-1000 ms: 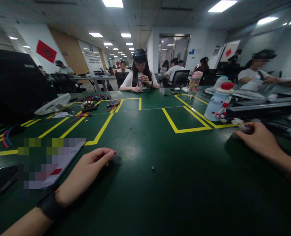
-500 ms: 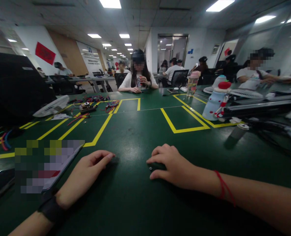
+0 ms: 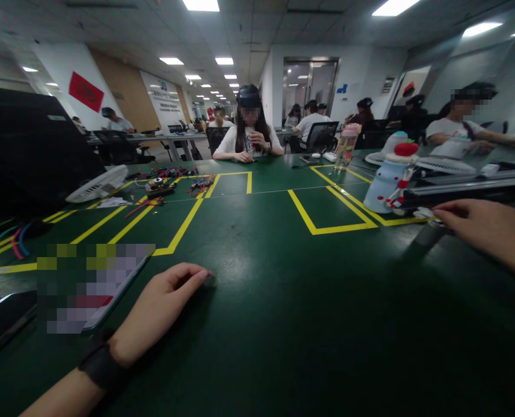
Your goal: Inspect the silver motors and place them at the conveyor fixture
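My left hand rests on the green table, thumb and fingers pinched together. At its fingertips is a small dark grey thing, too small and dim to name. A black band circles that wrist. Far to the right, my right hand has thumb and forefinger closed at the top end of a grey cylinder. What those fingers hold, if anything, is hidden. Small white pieces lie right beside the fingertips.
A phone lies left of my left hand. Tangled wires, a white fan and yellow tape lines are farther left. A blue bottle stands near my right hand. Across the table sits a person.
My right hand has gone from the middle of the table to the grey cylinder at the right. A small dark thing under its fingers is no longer visible there. My left hand stays put.
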Available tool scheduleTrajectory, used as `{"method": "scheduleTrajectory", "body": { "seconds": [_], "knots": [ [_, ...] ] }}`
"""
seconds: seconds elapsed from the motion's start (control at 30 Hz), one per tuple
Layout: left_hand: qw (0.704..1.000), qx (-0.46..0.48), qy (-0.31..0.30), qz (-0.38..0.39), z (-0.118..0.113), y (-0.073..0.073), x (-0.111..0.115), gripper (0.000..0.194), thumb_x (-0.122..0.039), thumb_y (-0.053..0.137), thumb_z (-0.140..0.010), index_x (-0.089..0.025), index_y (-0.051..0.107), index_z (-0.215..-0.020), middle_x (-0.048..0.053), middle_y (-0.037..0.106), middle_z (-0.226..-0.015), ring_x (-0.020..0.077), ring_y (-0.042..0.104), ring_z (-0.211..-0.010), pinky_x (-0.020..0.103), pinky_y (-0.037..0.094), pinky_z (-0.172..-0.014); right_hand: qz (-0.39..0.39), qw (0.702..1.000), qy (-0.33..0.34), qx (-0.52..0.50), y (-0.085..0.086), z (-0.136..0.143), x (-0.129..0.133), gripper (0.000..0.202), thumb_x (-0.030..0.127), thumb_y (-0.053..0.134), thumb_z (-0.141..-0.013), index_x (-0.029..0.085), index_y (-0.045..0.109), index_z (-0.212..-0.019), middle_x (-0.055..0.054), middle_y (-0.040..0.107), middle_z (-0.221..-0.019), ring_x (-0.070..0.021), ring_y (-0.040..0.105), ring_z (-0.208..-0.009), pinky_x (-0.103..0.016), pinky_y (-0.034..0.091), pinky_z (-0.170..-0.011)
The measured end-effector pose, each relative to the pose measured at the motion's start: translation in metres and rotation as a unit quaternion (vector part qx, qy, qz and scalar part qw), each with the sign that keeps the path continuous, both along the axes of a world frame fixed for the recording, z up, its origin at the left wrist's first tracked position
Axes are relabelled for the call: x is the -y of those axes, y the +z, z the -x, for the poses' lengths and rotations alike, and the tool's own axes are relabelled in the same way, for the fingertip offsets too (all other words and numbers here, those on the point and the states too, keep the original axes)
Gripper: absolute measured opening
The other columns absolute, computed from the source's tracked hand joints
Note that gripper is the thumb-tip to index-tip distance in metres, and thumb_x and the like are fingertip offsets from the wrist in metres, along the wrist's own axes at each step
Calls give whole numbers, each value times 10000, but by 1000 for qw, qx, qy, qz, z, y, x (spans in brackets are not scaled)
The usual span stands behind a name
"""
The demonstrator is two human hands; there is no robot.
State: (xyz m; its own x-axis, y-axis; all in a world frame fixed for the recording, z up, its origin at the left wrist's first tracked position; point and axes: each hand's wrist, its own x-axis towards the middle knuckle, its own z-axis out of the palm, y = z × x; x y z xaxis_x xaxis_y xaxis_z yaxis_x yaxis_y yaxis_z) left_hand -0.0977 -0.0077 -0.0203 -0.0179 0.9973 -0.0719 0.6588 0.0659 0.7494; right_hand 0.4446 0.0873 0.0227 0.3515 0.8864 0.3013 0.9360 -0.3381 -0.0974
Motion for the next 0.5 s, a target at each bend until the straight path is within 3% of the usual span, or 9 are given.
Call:
{"method": "scheduleTrajectory", "body": {
  "seconds": [0.1,0.5],
  "knots": [
    [1000,-1,9,6,0,0,1,370,-565,515,-841,-254,667,-972,8,691,-929,221,610,-858,294,430,-705,46,997,-20,-55,-4,-16,-2,440,466,492,-849,162,687,-1101,-158,659,-1009,-200,553,-852,-320,346,-698],
    [1000,-11,3,-1,0,2,3,373,-567,506,-844,-255,667,-971,12,687,-936,227,604,-861,297,423,-703,36,996,-59,-51,-2,-27,-3,408,534,547,-768,235,708,-993,-78,679,-918,-214,557,-766,-306,387,-681]
  ]
}}
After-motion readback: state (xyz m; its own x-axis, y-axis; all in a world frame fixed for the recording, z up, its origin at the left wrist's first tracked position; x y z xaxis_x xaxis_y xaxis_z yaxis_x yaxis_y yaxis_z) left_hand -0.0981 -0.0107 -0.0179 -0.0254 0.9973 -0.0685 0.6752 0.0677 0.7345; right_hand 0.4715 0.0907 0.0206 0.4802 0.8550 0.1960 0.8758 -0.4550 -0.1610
